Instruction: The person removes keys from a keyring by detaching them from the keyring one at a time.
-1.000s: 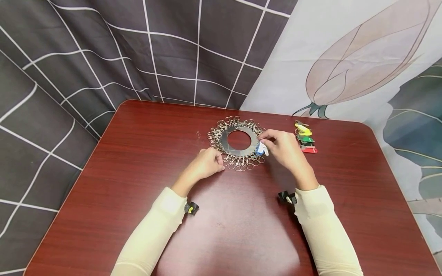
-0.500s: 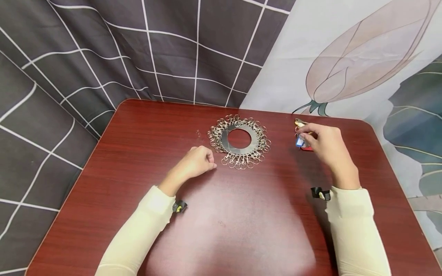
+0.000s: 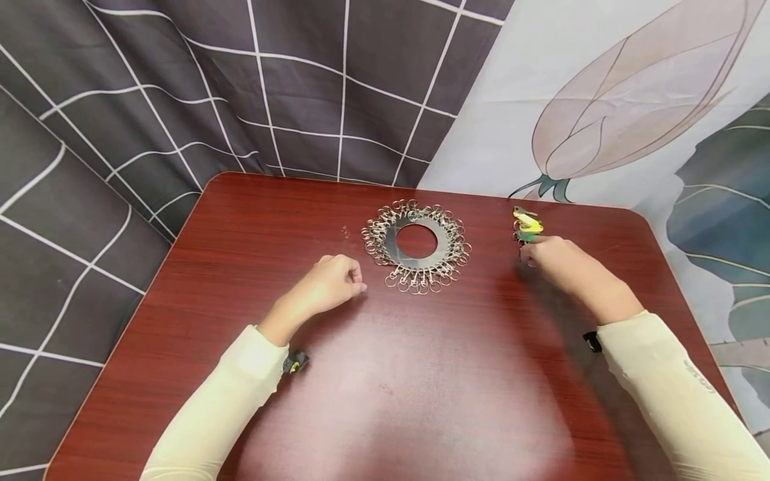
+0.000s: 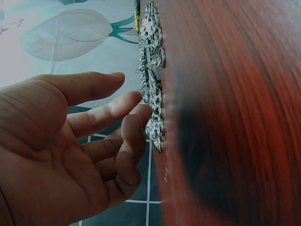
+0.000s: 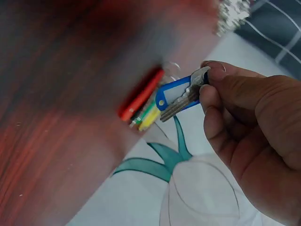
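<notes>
In the right wrist view my right hand [image 5: 263,117] pinches a metal key [image 5: 178,104] with a blue key tag [image 5: 165,92] between thumb and fingers. The head view has this hand at the right of the table, over a row of tagged keys, hiding the blue tag and some of the row. A yellow tag [image 3: 529,223] and a green tag [image 3: 528,236] show beyond it; a red tag [image 5: 141,94] shows from the wrist. My left hand [image 3: 327,284], fingers loosely curled around nothing, hovers left of a flat metal ring [image 3: 390,244] fringed with clasps and split rings.
Under everything lies a reddish-brown wooden table [image 3: 385,374]. A dark curtain with white grid lines [image 3: 301,87] hangs behind and to the left. Behind the right side is a pale cloth with a flower print [image 3: 631,100].
My right hand has carried the blue-tagged key from the metal ring's right edge rightward to the row of tagged keys. My left hand has drawn back from the ring, left and slightly nearer.
</notes>
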`<action>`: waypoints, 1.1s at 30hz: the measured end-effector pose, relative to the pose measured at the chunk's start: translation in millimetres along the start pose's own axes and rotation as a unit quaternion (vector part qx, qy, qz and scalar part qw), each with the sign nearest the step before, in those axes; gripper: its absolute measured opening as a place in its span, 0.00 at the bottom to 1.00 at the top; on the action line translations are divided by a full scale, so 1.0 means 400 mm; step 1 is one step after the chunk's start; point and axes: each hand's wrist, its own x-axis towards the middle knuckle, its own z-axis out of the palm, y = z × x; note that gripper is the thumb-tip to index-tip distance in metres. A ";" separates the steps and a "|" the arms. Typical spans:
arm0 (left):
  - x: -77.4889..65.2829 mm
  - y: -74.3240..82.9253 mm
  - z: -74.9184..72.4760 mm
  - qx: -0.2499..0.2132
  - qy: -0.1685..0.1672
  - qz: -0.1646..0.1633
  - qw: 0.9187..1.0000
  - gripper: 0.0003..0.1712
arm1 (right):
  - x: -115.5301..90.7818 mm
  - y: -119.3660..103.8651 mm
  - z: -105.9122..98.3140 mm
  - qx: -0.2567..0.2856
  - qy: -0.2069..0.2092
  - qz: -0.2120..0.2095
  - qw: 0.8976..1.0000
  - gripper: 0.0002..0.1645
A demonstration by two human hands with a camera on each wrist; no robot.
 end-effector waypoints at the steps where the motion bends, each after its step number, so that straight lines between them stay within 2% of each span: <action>1: -0.001 -0.001 -0.002 0.003 0.000 0.003 1.000 0.10 | 0.001 -0.001 0.007 -0.004 -0.007 -0.006 1.000 0.12; 10: -0.014 -0.014 -0.004 0.029 -0.006 0.020 0.999 0.10 | 0.000 -0.009 0.039 -0.017 -0.028 -0.022 0.999 0.18; 15: -0.025 -0.023 -0.005 0.037 -0.011 0.026 0.999 0.11 | 0.002 -0.015 0.048 -0.024 -0.032 -0.028 0.999 0.16; 20: -0.035 -0.046 -0.005 0.041 -0.011 0.033 0.999 0.10 | 0.000 -0.013 0.063 -0.004 -0.020 -0.011 1.000 0.12; 23: -0.037 -0.063 -0.005 0.040 0.003 0.043 0.998 0.08 | -0.012 -0.007 0.067 0.027 0.013 -0.001 1.000 0.09; 28: -0.042 -0.083 -0.020 0.019 0.043 0.057 0.997 0.05 | -0.037 -0.002 0.052 0.073 0.133 0.007 0.988 0.13; 30: -0.047 -0.090 -0.029 0.010 0.063 0.058 0.996 0.05 | -0.047 -0.003 0.039 0.078 0.163 0.035 0.983 0.13; 33: -0.060 -0.101 -0.045 0.007 0.093 0.060 0.994 0.12 | -0.068 -0.007 0.018 0.082 0.172 0.101 0.976 0.12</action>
